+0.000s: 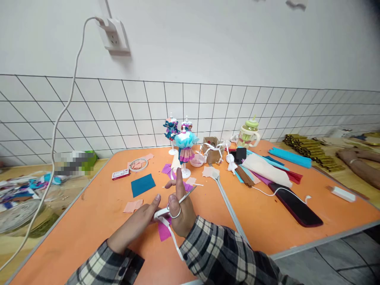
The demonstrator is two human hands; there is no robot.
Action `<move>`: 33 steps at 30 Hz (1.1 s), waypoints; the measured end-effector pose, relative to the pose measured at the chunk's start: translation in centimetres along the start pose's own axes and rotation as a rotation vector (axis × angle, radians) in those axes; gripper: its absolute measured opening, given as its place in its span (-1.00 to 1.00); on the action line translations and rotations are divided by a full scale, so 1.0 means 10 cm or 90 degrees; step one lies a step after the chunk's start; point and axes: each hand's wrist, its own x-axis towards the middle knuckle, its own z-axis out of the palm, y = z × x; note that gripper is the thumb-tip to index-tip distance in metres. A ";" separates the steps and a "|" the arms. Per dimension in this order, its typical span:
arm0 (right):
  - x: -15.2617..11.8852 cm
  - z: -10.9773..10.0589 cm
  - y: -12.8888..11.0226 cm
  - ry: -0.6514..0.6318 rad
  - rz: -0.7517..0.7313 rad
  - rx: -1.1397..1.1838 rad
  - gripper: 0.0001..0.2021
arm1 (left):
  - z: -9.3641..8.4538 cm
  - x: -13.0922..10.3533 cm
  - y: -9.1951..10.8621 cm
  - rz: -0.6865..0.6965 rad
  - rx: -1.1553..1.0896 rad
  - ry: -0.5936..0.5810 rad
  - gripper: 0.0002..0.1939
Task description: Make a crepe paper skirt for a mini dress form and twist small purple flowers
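the right hand [181, 209] has its fingers threaded through the loops of a pair of scissors [179, 202], closed around the handles with the forefinger stretched straight up, the blades pointing up and to the right toward the small paper-dressed mannequin [185, 148], which stands farther back on the orange table [97, 221]. the left hand [139, 221] lies just to the left of the scissors, thumb and fingers pinched on a white ribbon [166, 221] whose tail loops down over a magenta paper piece [164, 230] below the scissors. this looks like the cutting step: the strip is held but does not seem to sit between the blades. a clean cut would call for the left hand to keep the ribbon taut and feed it squarely into the blades. a teal paper square [143, 184] and peach scraps [133, 206] lie left of the scissors, a dark phone [295, 206] well to their right.
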 end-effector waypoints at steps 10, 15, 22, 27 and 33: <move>0.07 -0.05 0.14 0.257 0.064 0.021 -0.39 | 0.26 -0.20 0.17 0.019 -0.012 0.026 -0.58; 0.05 -0.08 0.14 0.248 0.071 -0.001 -0.39 | 0.54 -0.14 0.16 -0.008 -0.086 -0.019 -0.57; 0.19 -0.46 0.26 0.141 0.005 -0.062 -0.34 | 0.14 -0.19 0.28 -0.072 -0.136 -0.142 -0.67; 0.22 -0.61 0.22 0.058 0.020 0.055 -0.34 | -0.28 -0.11 0.36 -0.111 -0.044 -0.211 -0.77; 0.20 -0.50 0.18 0.091 0.091 0.255 -0.40 | -0.07 -0.02 0.03 -0.096 0.024 -0.264 -0.64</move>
